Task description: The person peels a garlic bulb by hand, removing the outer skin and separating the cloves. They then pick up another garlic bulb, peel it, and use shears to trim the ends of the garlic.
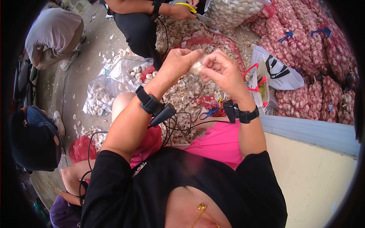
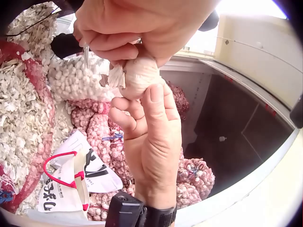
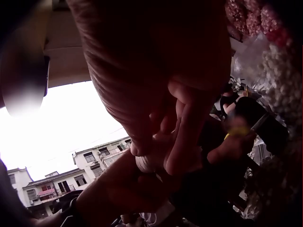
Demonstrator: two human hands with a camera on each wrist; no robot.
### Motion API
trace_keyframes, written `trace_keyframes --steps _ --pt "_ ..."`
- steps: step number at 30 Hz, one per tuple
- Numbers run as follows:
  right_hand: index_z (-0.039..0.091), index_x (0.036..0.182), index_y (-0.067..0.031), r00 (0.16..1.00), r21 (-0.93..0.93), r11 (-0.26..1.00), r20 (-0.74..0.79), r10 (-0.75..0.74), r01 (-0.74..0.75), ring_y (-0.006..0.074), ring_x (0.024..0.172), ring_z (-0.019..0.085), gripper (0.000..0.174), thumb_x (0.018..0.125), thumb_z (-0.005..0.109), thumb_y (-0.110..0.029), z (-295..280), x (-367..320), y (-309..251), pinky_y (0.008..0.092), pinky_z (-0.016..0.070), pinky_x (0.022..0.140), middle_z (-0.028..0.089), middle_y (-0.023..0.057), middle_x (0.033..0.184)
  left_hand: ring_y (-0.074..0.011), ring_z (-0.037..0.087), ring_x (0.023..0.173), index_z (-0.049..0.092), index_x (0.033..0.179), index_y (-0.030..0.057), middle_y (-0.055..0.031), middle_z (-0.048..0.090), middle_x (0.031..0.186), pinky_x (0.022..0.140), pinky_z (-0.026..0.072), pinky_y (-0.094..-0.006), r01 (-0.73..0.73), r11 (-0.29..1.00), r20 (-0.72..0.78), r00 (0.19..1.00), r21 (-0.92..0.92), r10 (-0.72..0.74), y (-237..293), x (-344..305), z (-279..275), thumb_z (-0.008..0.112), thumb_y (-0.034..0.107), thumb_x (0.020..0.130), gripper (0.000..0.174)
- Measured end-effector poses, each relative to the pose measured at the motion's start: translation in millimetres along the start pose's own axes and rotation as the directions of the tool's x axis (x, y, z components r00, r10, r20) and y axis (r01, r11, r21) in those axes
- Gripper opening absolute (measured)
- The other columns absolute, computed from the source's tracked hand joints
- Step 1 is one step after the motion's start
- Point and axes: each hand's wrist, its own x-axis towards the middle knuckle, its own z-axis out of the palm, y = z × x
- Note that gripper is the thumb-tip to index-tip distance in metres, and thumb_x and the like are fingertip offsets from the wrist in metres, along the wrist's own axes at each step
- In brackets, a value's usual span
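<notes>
A pale garlic bulb (image 1: 196, 68) is held up between both hands, above a spread of garlic skins (image 1: 182, 89). My left hand (image 1: 178, 64) grips the bulb from the left with curled fingers. From the other side, my right hand (image 1: 225, 73) pinches it between thumb and fingers. In the left wrist view, the right thumb lies along the bulb (image 2: 142, 75), and loose papery skin (image 2: 113, 77) sticks out at its side. The right wrist view is dark, but part of the bulb (image 3: 147, 162) shows between the fingers.
A clear bag of garlic (image 1: 226, 13) and red net sacks of garlic (image 1: 296, 38) stand ahead and right. A white bag with red handles (image 1: 260, 85) is nearer. Across from me, a person's hand (image 1: 182, 12) holds yellow-handled scissors (image 1: 188, 5). Black cables (image 1: 178, 123) hang below my wrists.
</notes>
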Motion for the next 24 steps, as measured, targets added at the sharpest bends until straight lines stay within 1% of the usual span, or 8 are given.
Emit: trace_keyframes --steps 1,2,8,10,11,17,20,24 --pt "0.056 0.094 0.0012 0.994 0.147 0.983 0.039 0.102 -0.106 0.0124 0.077 0.065 0.010 0.087 0.063 0.001 0 -1 -1 0.0229 0.0547 0.067 0.049 0.0014 0.094 -0.0049 0.048 0.049 0.069 0.085 0.0001 0.0006 0.060 0.066 0.043 0.0359 -0.0197 0.012 1.000 0.007 1.000 -0.002 -0.012 1 -1 0 0.065 0.039 0.089 0.040" --pt "0.056 0.094 0.0012 0.994 0.146 0.984 0.038 0.102 -0.107 0.0124 0.077 0.065 0.010 0.087 0.063 0.001 -2 -1 -1 0.0229 0.0547 0.067 0.049 0.0014 0.094 -0.0049 0.048 0.049 0.069 0.085 0.0001 0.0006 0.060 0.066 0.043 0.0359 -0.0197 0.012 1.000 0.007 1.000 -0.002 -0.012 0 0 0 0.065 0.039 0.089 0.040" --pt "0.057 0.091 -0.0004 0.995 -0.074 0.994 0.062 0.083 -0.078 0.0137 0.069 0.059 0.006 0.090 0.060 -0.005 -3 -4 -4 0.0271 0.0475 0.057 0.050 0.0048 0.087 -0.0060 0.048 0.050 0.069 0.083 0.0009 0.0013 0.057 0.064 0.045 0.0371 -0.0203 0.005 0.990 0.025 1.000 0.143 -0.008 -3 0 -1 0.064 0.041 0.088 0.040" --pt "0.054 0.090 -0.0003 0.969 -0.432 0.870 0.056 -0.239 0.239 0.0177 0.072 0.052 0.008 0.090 0.058 -0.008 -3 -3 -1 0.0293 0.0423 0.064 0.049 0.0066 0.086 -0.0062 0.047 0.048 0.069 0.084 -0.0003 0.0001 0.058 0.063 0.043 0.0367 -0.0210 0.056 0.988 0.012 0.998 0.145 -0.059 10 -8 0 0.063 0.041 0.089 0.042" --pt "0.054 0.090 -0.0003 0.969 -0.432 0.869 0.057 -0.241 0.241 0.0177 0.072 0.052 0.008 0.090 0.058 -0.008 -1 -3 -1 0.0293 0.0423 0.064 0.049 0.0066 0.086 -0.0062 0.047 0.048 0.069 0.084 -0.0003 0.0001 0.058 0.063 0.043 0.0367 -0.0210 0.055 0.988 0.011 0.998 0.145 -0.057 5 -4 0 0.063 0.041 0.089 0.042" --pt "0.053 0.090 -0.0008 0.975 -0.453 0.868 0.012 -0.222 0.203 0.0235 0.074 0.051 0.008 0.090 0.057 -0.008 4 -8 -6 0.0325 0.0413 0.067 0.049 0.0091 0.085 -0.0089 0.049 0.044 0.067 0.085 -0.0031 -0.0039 0.061 0.063 0.039 0.0376 -0.0234 0.006 0.999 -0.084 0.996 -0.033 -0.009 0 5 -3 0.058 0.039 0.092 0.044" --pt "0.053 0.090 -0.0028 0.968 -0.491 0.836 0.080 -0.238 0.246 0.0330 0.076 0.057 0.009 0.089 0.059 -0.009 4 -11 0 0.0405 0.0443 0.065 0.052 0.0122 0.088 -0.0096 0.049 0.042 0.066 0.086 -0.0016 -0.0046 0.061 0.063 0.039 0.0391 -0.0235 0.029 0.981 -0.096 0.994 -0.194 -0.048 0 8 -9 0.055 0.039 0.094 0.043" --pt "0.051 0.095 -0.0035 0.980 -0.637 0.745 0.108 -0.167 0.197 0.0362 0.081 0.059 0.010 0.091 0.056 -0.011 1 -12 11 0.0437 0.0463 0.066 0.053 0.0144 0.091 -0.0080 0.048 0.041 0.065 0.091 0.0013 -0.0027 0.060 0.061 0.038 0.0381 -0.0217 0.094 0.949 0.045 0.995 -0.300 -0.084 -6 9 -13 0.049 0.040 0.098 0.043"
